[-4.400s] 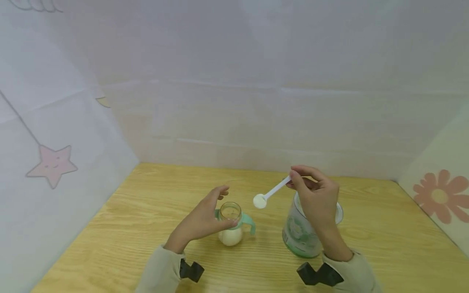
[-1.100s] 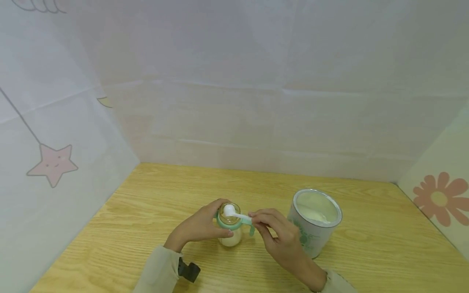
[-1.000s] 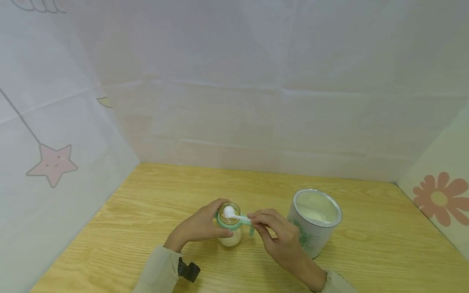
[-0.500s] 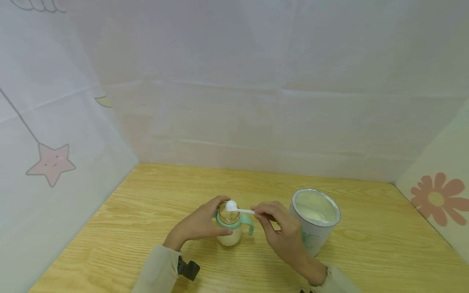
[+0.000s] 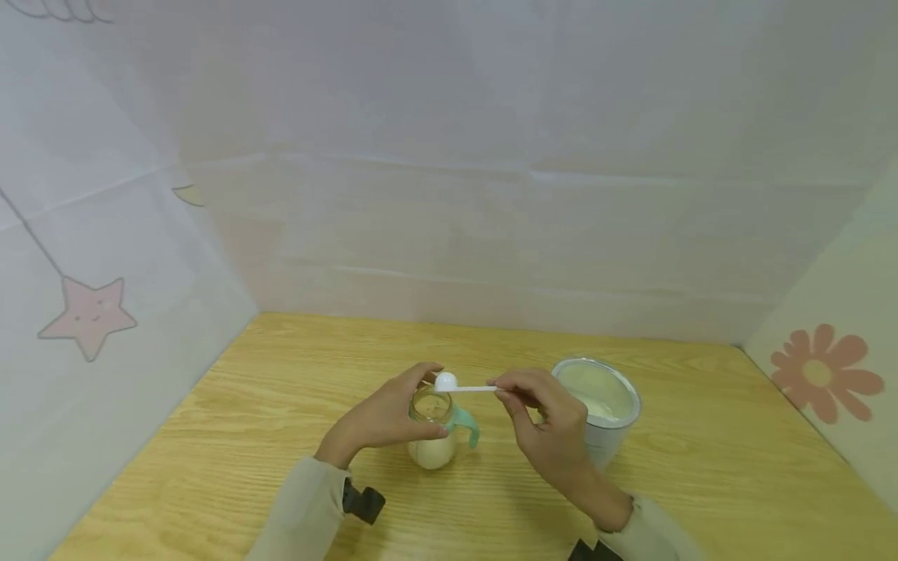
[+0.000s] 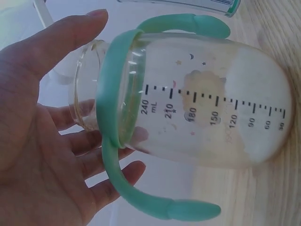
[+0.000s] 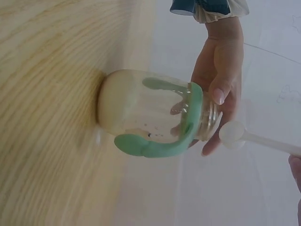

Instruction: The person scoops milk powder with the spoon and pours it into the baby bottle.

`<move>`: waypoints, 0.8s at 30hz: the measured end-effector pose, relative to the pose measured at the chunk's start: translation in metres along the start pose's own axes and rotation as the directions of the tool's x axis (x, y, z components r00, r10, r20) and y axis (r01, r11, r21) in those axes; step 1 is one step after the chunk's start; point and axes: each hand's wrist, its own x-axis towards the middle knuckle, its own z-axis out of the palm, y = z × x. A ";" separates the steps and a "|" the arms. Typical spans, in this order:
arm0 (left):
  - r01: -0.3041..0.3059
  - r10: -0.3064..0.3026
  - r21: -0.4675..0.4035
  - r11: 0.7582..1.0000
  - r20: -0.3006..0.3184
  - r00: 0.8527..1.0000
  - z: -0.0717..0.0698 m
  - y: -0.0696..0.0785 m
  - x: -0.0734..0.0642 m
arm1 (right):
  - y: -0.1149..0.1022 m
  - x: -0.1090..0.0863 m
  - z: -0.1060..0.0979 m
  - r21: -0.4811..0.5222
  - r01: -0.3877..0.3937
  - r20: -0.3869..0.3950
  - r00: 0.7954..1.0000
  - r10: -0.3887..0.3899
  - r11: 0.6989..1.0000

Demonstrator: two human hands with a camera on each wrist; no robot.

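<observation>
A clear baby bottle [image 5: 431, 452] with a green collar and two handles stands upright, uncapped, on the table. White powder covers its lower part, plain beside the printed scale in the left wrist view. My left hand [image 5: 382, 413] is spread loosely around the neck; its thumb [image 6: 70, 35] lies off the glass, and whether the fingers behind touch it I cannot tell. My right hand [image 5: 550, 432] pinches the handle of a white measuring scoop [image 5: 447, 382]. The scoop's bowl is upside down, just above the bottle's open mouth. In the right wrist view, the bowl [image 7: 232, 135] sits beside the rim.
An open milk powder can [image 5: 609, 448], with pale powder inside, stands right of the bottle, partly behind my right hand. The wooden table [image 5: 295, 366] is bordered by printed cloth walls [image 5: 449, 257] at the back and sides.
Powder filled the scoop over four seconds ago. The scoop then turned over in the bottle's mouth, and my right hand has since lifted it just above the rim. My left hand stays around the neck.
</observation>
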 end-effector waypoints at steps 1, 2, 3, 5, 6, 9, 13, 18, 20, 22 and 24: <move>-0.004 0.004 0.003 1.000 0.003 1.000 0.000 0.001 0.001 | 0.000 0.001 -0.002 0.000 0.002 -0.005 1.000 -0.002 1.000; -0.007 0.007 0.009 1.000 0.005 1.000 0.000 0.003 0.002 | 0.001 0.002 -0.004 0.001 0.001 -0.006 1.000 -0.001 1.000; -0.007 0.007 0.012 1.000 0.008 1.000 0.000 0.004 0.002 | 0.001 0.003 -0.006 0.003 0.000 -0.008 1.000 0.000 1.000; 0.002 -0.003 0.025 1.000 0.011 1.000 0.000 0.008 0.003 | 0.002 0.005 -0.010 0.004 0.002 -0.013 1.000 -0.002 1.000; 0.008 -0.008 0.031 0.999 0.016 1.000 0.000 0.009 0.004 | 0.002 0.006 -0.013 0.009 0.006 -0.016 1.000 -0.006 1.000; 0.017 -0.018 0.050 0.999 0.030 0.999 0.001 0.015 0.006 | 0.003 0.007 -0.020 0.007 0.007 -0.019 1.000 -0.007 1.000; 0.006 -0.009 0.071 0.997 0.045 0.999 0.002 0.022 0.010 | 0.004 0.008 -0.029 0.009 0.018 -0.015 1.000 -0.018 1.000; -0.005 -0.001 0.099 0.995 0.060 0.998 0.005 0.033 0.015 | 0.005 0.010 -0.041 0.010 0.029 -0.013 1.000 -0.029 1.000; -0.012 0.004 0.123 0.992 0.064 0.998 0.006 0.038 0.017 | 0.006 0.011 -0.047 0.020 0.036 -0.021 0.999 -0.036 0.999; -0.024 0.015 0.156 0.988 0.056 0.998 0.008 0.041 0.019 | 0.006 0.012 -0.053 0.023 0.043 -0.034 0.999 -0.042 0.999; -0.029 0.020 0.191 0.981 0.048 0.999 0.010 0.043 0.022 | 0.007 0.013 -0.058 0.028 0.052 -0.047 0.998 -0.051 0.998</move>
